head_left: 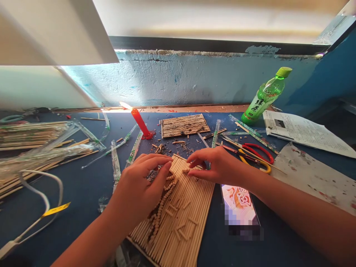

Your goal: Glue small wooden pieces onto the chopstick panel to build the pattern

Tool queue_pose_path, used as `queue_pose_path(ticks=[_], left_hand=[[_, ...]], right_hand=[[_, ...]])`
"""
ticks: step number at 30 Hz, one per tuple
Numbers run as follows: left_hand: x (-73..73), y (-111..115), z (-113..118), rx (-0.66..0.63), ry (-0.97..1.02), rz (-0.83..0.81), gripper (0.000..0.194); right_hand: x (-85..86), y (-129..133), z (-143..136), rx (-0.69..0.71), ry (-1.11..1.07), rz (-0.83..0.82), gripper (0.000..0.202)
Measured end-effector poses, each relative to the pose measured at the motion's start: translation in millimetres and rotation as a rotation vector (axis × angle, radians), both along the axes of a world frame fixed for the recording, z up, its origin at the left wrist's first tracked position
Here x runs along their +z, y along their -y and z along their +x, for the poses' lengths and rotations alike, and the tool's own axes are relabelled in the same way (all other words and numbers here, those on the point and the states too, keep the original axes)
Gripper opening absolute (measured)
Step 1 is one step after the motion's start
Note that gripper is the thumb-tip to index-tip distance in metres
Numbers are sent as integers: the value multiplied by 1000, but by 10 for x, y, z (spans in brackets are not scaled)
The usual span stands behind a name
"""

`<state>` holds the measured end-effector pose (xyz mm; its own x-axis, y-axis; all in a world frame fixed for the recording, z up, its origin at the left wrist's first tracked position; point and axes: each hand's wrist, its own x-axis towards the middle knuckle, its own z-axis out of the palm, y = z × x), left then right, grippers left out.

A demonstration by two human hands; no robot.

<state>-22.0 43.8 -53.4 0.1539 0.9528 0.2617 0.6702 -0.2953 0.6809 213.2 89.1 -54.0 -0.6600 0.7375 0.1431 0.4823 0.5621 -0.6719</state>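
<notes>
My left hand (141, 181) is pinched, thumb tip to fingertip, over the far left edge of the stick panel (198, 198); whether anything sits in that pinch I cannot tell; my right hand (215, 163) is loosely curled, thumb and fingers parted, over the panel's far right part, with a short beaded row (185, 171) just by the fingertips; whether they touch it I cannot tell; the panel lies below and between my hands, its long axis running away from me and slightly rightward; the long beaded strand (159, 214) follows the left side, nearer my left hand; loose short sticks (183, 235) lie on my side of both hands; on the green bottle (264, 100) the label reads 绿茶, green tea, its smaller print too fine for me; the phone (239, 205) shows a red outlined character, partly hidden; the printed sheet (306, 131) and yellow tag (57, 209) I cannot read
</notes>
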Motion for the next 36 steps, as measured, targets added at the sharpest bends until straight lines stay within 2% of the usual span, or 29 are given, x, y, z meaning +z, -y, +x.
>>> queue_pose_path(ticks=[5,8,10,13,16,18,22,27,36], left_hand=[[41,26,-22,-6,6,-10,14],[53,39,-31,4,16,-5,14],[53,41,-25,2,20,3,14],[45,39,-4,-8,31,18,13],[30,38,12,-10,46,30,14],[20,41,15,-14,49,26,14],[19,60,21,-36,62,8,13],[33,78,77,-57,67,-8,13],[9,102,124,-101,64,-2,14]], right_hand=[[112,-33,71,-109,-37,62,17],[206,-25,100,-125,-64,40,18],[268,40,81,-71,-56,20,20],[319,256,-21,157,70,46,18],[299,538,-161,353,307,141,13],[256,694,-236,420,398,201,5],[157,863,-307,404,449,311,4],[81,933,-332,389,463,397,7],[100,957,-332,434,478,479,7]])
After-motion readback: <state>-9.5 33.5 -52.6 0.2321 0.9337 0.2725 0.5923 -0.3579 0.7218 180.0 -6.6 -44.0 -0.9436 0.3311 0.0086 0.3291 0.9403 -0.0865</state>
